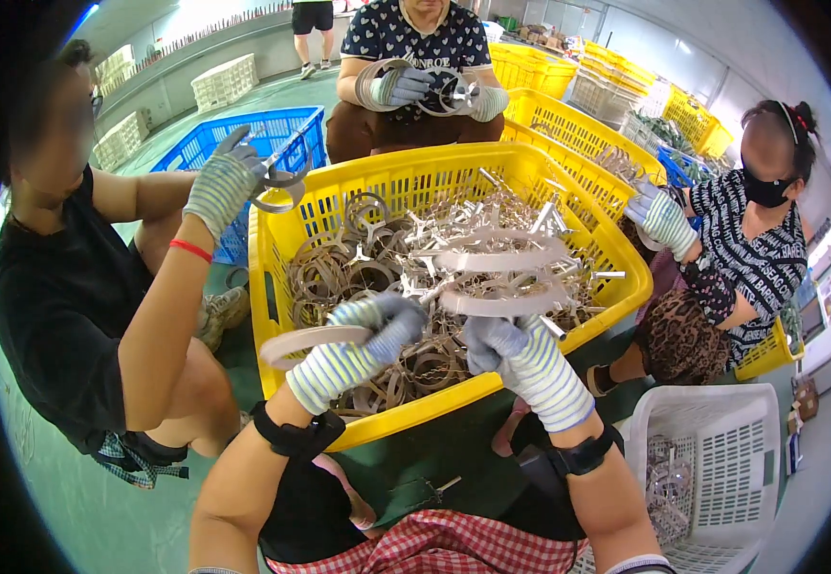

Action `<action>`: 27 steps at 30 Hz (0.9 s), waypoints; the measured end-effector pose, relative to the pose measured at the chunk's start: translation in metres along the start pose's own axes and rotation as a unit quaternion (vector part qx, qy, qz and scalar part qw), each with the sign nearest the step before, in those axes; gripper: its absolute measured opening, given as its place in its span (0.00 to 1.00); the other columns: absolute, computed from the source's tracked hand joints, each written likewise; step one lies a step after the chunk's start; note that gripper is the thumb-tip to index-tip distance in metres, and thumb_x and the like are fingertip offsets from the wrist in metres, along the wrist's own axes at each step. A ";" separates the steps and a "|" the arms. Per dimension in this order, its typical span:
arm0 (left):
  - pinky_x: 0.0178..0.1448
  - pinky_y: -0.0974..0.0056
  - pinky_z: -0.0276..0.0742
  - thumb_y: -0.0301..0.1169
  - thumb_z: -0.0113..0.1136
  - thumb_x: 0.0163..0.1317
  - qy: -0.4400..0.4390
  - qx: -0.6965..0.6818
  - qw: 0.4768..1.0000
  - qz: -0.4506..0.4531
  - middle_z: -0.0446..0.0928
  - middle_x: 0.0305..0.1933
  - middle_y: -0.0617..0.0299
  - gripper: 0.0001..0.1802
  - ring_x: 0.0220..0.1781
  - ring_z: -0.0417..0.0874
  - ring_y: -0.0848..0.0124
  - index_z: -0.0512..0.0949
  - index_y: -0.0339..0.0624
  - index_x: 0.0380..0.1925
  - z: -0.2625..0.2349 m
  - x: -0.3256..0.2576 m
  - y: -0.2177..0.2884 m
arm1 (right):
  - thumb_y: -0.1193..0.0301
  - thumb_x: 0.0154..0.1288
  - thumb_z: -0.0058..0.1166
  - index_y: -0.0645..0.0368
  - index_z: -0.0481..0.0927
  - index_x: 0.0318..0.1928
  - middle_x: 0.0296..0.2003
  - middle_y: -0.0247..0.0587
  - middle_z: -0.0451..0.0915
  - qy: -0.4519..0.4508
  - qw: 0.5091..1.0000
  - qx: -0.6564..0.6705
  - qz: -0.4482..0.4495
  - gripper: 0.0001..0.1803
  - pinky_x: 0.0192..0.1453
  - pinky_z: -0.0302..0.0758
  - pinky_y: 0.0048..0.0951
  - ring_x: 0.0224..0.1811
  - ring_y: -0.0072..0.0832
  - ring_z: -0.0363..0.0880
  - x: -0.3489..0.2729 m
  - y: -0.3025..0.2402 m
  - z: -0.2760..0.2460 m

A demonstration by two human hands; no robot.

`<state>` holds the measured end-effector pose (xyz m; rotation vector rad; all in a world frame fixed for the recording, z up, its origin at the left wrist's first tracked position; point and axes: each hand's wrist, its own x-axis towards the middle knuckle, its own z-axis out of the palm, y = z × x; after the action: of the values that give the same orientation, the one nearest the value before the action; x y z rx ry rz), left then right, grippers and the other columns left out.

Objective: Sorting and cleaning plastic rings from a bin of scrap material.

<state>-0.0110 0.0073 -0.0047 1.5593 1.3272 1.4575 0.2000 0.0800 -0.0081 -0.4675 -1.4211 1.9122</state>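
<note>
Red-checked cloth covers the person's lap at the bottom edge, with a white slotted basket just to the right holding a few metal parts. Both forearms rise from there, each with a black strap near the wrist and a striped work glove. Her left hand is curled shut around a pale flat ring, which sticks out to the left over the near rim of the big yellow crate. Her right hand is closed too, thumb and fingers pinching the lower edge of a second pale ring that carries metal spokes; it is held above the crate's heap. Another similar ring lies just behind it on the pile of tangled metal bands and star-shaped parts filling the crate.

Three co-workers sit round the crate. On the left, a gloved hand grips a small metal ring above the crate's corner, in front of a blue crate. Across the crate, a seated person holds a ring in both gloved hands. On the right, a masked person's gloved hand hovers near more yellow crates
</note>
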 end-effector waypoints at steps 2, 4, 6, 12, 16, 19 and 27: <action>0.36 0.71 0.72 0.42 0.48 0.69 -0.244 -0.033 0.961 -0.125 0.78 0.29 0.65 0.19 0.30 0.76 0.78 0.79 0.37 0.38 -0.003 -0.006 0.000 | 0.52 0.63 0.56 0.56 0.78 0.45 0.27 0.32 0.77 0.031 0.994 -0.108 0.015 0.21 0.28 0.68 0.23 0.24 0.20 0.73 -0.004 -0.004 0.007; 0.32 0.70 0.73 0.48 0.41 0.71 -0.354 -0.053 0.930 -0.080 0.77 0.24 0.64 0.25 0.25 0.76 0.75 0.78 0.37 0.41 0.009 -0.010 -0.001 | 0.53 0.64 0.55 0.55 0.77 0.47 0.31 0.31 0.78 0.066 0.973 -0.218 0.029 0.20 0.33 0.71 0.24 0.30 0.21 0.75 -0.008 0.000 0.007; 0.31 0.70 0.72 0.47 0.43 0.70 -0.438 0.003 0.891 -0.119 0.77 0.25 0.62 0.23 0.25 0.76 0.74 0.78 0.39 0.43 0.013 -0.016 -0.007 | 0.56 0.67 0.52 0.57 0.77 0.52 0.40 0.35 0.81 -0.045 0.902 -0.396 -0.167 0.21 0.42 0.75 0.26 0.43 0.24 0.79 -0.005 0.030 -0.007; 0.59 0.53 0.70 0.41 0.57 0.60 -0.305 0.202 0.899 0.240 0.78 0.48 0.51 0.18 0.51 0.76 0.53 0.78 0.41 0.45 0.039 -0.022 -0.005 | 0.68 0.60 0.54 0.51 0.75 0.55 0.50 0.40 0.77 -0.119 0.782 -0.564 -0.238 0.21 0.60 0.71 0.39 0.53 0.37 0.76 -0.014 0.024 0.002; 0.64 0.52 0.67 0.43 0.61 0.56 -0.340 0.208 0.901 0.172 0.75 0.55 0.50 0.23 0.56 0.73 0.50 0.76 0.42 0.48 0.045 -0.026 0.001 | 0.66 0.61 0.52 0.48 0.75 0.56 0.51 0.38 0.77 -0.122 0.730 -0.620 -0.262 0.21 0.62 0.70 0.40 0.54 0.37 0.75 -0.019 0.032 -0.002; 0.67 0.53 0.63 0.49 0.57 0.59 -0.334 0.238 0.893 0.188 0.71 0.58 0.48 0.29 0.60 0.69 0.49 0.72 0.41 0.55 0.049 -0.028 -0.011 | 0.66 0.62 0.52 0.46 0.74 0.57 0.49 0.36 0.78 -0.120 0.782 -0.566 -0.232 0.21 0.62 0.69 0.41 0.53 0.38 0.76 -0.019 0.026 0.002; 0.61 0.53 0.69 0.44 0.57 0.60 -0.298 0.311 0.889 0.154 0.76 0.53 0.53 0.21 0.55 0.74 0.54 0.76 0.43 0.47 0.036 -0.032 -0.002 | 0.63 0.68 0.48 0.52 0.71 0.60 0.50 0.42 0.77 -0.076 0.944 -0.314 0.070 0.21 0.58 0.71 0.34 0.52 0.34 0.75 -0.022 0.013 0.019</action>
<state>0.0266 -0.0150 -0.0241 2.4696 1.2465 0.5911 0.1983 0.0490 -0.0166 -0.7414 -2.1578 1.5893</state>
